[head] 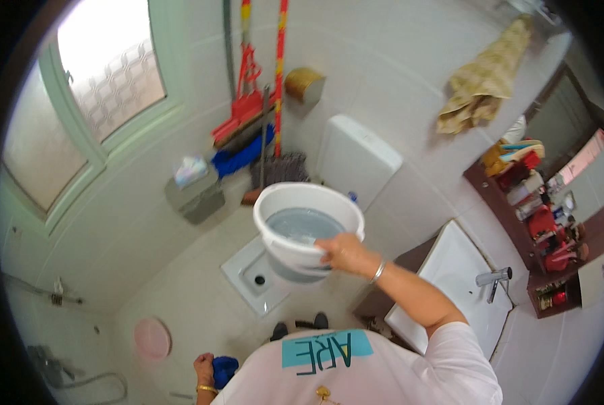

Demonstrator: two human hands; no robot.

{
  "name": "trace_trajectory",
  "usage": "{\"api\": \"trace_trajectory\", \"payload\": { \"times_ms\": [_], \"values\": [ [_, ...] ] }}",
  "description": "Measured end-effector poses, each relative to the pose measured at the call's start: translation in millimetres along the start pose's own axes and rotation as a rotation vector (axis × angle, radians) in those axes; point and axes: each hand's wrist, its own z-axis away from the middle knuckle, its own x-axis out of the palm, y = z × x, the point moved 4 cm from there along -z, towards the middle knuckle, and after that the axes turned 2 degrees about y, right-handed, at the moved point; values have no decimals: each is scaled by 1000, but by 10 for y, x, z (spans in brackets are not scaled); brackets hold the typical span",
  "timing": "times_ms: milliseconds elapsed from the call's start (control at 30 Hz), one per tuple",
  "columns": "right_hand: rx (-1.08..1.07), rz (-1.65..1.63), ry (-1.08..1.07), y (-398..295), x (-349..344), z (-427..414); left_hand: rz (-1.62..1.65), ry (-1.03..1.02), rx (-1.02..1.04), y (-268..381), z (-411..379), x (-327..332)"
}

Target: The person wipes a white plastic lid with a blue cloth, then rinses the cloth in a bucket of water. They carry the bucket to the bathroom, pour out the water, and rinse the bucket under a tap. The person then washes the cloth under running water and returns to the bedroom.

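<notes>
A white plastic bucket (294, 255) of greyish water (302, 223) hangs above the floor, its near rim gripped by my right hand (350, 253). The thumb lies at the rim and the other fingers are partly hidden. Beneath the bucket is a white squat toilet pan (246, 271) with a dark drain hole, partly covered from view. Low at my left side, my left hand (206, 368) is closed around a bunched blue cloth (225, 372).
A white cistern (357, 152) is on the wall behind the bucket. Brooms and a red dustpan (246, 106) lean in the corner. On the right is a white washbasin (451, 283) with a chrome tap (494, 277). A pink basin (151, 338) stands lower left.
</notes>
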Motion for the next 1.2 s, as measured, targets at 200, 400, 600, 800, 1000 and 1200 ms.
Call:
{"api": "trace_trajectory", "payload": {
  "times_ms": [200,400,600,800,1000,1200],
  "values": [
    [6,86,36,136,622,-556,75,115,-160,-570,408,-369],
    [-45,-103,-54,281,1178,-457,119,176,-233,-686,730,-450],
    [-3,-38,-70,174,1865,-876,144,188,-299,-623,790,-369],
    [108,-479,-89,309,2493,-816,208,224,-298,-548,826,-435],
    [249,-1006,-14,367,3650,-1038,122,233,-338,-403,976,-568],
    [606,-1320,-14,624,4494,-1303,88,238,-417,-358,1187,-555]
  ]
}}
